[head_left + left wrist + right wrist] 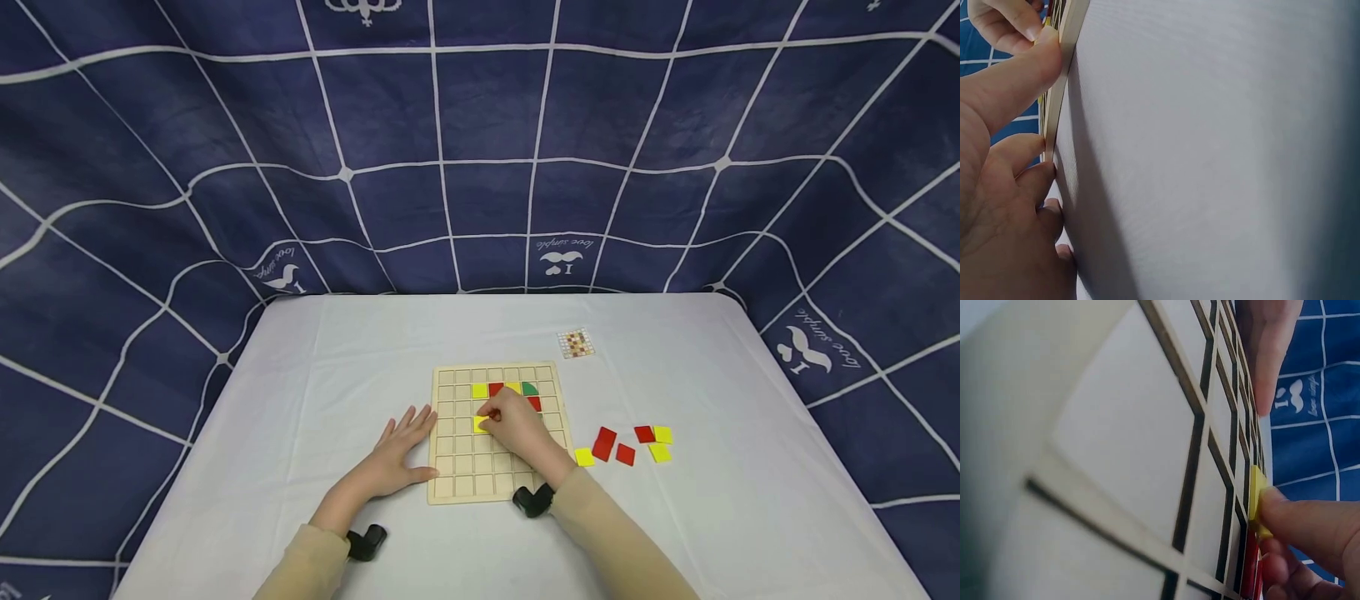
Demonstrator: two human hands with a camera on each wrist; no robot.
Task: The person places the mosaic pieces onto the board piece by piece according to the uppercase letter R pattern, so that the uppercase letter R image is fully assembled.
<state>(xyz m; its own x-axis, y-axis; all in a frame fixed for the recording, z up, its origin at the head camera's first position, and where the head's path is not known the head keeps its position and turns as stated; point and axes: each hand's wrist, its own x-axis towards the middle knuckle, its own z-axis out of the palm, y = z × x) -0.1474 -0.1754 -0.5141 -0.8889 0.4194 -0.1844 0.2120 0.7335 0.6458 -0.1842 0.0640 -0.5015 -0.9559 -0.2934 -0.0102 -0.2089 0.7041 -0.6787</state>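
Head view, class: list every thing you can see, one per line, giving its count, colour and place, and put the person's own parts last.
wooden grid board: one, pale wood, table centre.
tiles on the board: at least six; yellow, red, one green; upper rows.
loose tiles: six; three red, three yellow; right of the board.
pattern card: one, multicoloured, beyond the board.
table: one, white cloth.
backdrop: one, navy with white lines.
left hand: flat, touching the board's left edge.
right hand: pinching a yellow tile on the board.
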